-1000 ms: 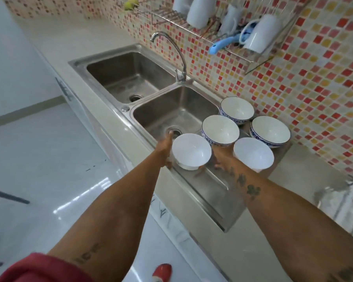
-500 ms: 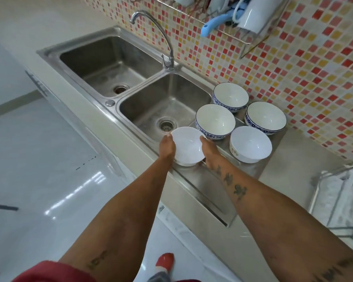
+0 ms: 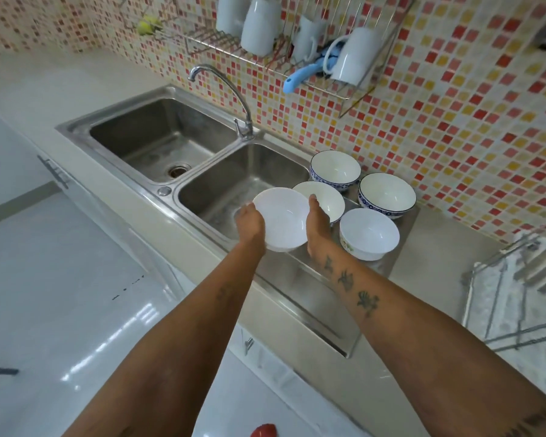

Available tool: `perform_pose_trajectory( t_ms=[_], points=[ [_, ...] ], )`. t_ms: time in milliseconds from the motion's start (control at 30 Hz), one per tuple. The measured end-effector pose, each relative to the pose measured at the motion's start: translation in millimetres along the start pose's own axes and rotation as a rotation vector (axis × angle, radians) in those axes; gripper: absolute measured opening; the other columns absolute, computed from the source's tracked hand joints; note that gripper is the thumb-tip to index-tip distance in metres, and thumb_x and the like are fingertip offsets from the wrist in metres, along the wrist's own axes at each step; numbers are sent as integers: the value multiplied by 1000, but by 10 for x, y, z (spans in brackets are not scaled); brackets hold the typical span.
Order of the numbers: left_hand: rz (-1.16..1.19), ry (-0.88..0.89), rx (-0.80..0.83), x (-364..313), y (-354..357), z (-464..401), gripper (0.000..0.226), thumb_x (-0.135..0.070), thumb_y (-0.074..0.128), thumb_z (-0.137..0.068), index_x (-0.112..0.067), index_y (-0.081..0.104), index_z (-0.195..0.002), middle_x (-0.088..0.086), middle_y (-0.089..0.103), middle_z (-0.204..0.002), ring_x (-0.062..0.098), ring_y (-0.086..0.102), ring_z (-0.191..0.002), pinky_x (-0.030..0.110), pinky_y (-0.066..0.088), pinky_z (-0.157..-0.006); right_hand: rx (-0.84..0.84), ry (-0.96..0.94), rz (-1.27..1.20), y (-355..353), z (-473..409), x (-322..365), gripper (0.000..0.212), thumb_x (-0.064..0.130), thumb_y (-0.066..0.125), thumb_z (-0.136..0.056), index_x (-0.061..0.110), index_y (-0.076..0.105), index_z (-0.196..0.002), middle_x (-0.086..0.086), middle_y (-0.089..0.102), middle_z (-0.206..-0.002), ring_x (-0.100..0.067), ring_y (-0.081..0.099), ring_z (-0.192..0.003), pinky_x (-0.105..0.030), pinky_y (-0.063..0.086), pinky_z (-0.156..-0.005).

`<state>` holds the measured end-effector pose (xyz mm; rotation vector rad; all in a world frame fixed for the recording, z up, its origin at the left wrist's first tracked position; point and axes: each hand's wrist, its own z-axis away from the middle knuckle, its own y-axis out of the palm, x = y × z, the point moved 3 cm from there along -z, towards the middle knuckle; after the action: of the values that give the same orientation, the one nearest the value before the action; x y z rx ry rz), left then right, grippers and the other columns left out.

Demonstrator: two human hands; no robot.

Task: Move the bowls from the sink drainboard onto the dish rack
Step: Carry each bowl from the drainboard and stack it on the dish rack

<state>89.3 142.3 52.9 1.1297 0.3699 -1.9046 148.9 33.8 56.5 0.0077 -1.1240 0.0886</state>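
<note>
A plain white bowl point(image 3: 282, 217) is lifted off the steel drainboard point(image 3: 300, 288), tilted toward me. My left hand point(image 3: 249, 222) grips its left side and my right hand point(image 3: 316, 227) grips its right side. Several bowls stay on the drainboard: a white one point(image 3: 368, 232) to the right, a white one point(image 3: 327, 197) partly hidden behind the held bowl, and two blue-patterned ones point(image 3: 334, 170) point(image 3: 386, 194) by the wall. A wire dish rack point(image 3: 517, 298) stands on the counter at the far right, cut off by the frame edge.
A double steel sink point(image 3: 158, 143) with a curved faucet point(image 3: 234, 99) lies left of the drainboard. A wall-mounted wire shelf point(image 3: 297, 55) holds white mugs and a blue-handled tool above the sink. The tiled wall runs behind the bowls.
Both hands closed on the front-left white bowl and raised it off the drainboard, tilting it toward me. The camera view shifted upward, showing more of the wall shelf.
</note>
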Motion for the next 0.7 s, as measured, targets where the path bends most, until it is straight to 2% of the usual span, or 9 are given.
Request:
perform_pose_trajectory(
  t_ms=[67,200,233,300,367,433,533,600,700],
  points=[
    [-15,35,28,-213,113,161,37,-39,35,-100,-19,54,-124,9,57,-128,28,54,-113,42,44,-106,-47,-76,-6,-69,142,293,57,52,35,-96,13,51,-135,-11,55,-137,-31,52,-123,-48,39,-109],
    [75,172,199,-651,489,730,28,-37,38,-97,-23,58,-110,8,65,-121,31,61,-114,49,49,-101,-197,-271,-106,-447,529,1024,54,50,34,-96,11,59,-124,-10,59,-126,-28,54,-111,-41,45,-99],
    [112,193,243,-758,595,917,28,-37,39,-96,-24,60,-110,8,67,-119,31,62,-113,50,50,-99,-219,-317,-149,-585,644,1209,50,47,35,-97,11,61,-118,-9,61,-120,-27,55,-108,-40,47,-94],
    [172,237,331,-954,822,1306,29,-39,41,-95,-24,62,-109,8,68,-117,28,63,-109,45,53,-94,-235,-413,-272,-890,934,1582,35,41,38,-98,15,61,-95,-3,60,-98,-25,56,-98,-36,48,-81],
    [215,328,397,-1152,1020,1765,27,-36,41,-95,-21,62,-104,8,67,-113,24,62,-100,36,52,-81,-274,-525,-356,-1211,1250,1899,31,37,42,-96,19,57,-76,1,58,-82,-23,56,-86,-34,47,-74],
    [259,406,476,-1296,1249,2243,22,-33,41,-96,-22,59,-95,3,63,-103,21,58,-92,35,48,-76,-350,-662,-410,-1594,1582,2175,32,29,45,-95,20,54,-66,3,56,-73,-19,53,-75,-31,43,-68],
    [316,499,610,-1414,1508,2865,23,-35,39,-98,-23,59,-94,2,61,-102,22,57,-96,39,49,-81,-443,-806,-447,-2068,2042,2447,34,21,46,-96,22,52,-62,7,53,-68,-7,50,-63,-25,41,-57],
    [360,516,703,-1372,1711,3261,25,-33,40,-99,-21,62,-94,2,61,-101,22,58,-95,37,50,-80,-511,-891,-510,-2474,2286,2555,35,16,47,-95,20,53,-60,7,52,-64,-2,49,-54,-20,40,-52],
    [362,454,816,-1208,2017,3752,27,-31,42,-98,-15,63,-102,3,61,-100,23,58,-91,33,49,-72,-591,-961,-557,-3048,2560,2602,36,13,48,-93,18,52,-58,6,51,-61,-8,47,-55,-21,41,-54]
  ],
)
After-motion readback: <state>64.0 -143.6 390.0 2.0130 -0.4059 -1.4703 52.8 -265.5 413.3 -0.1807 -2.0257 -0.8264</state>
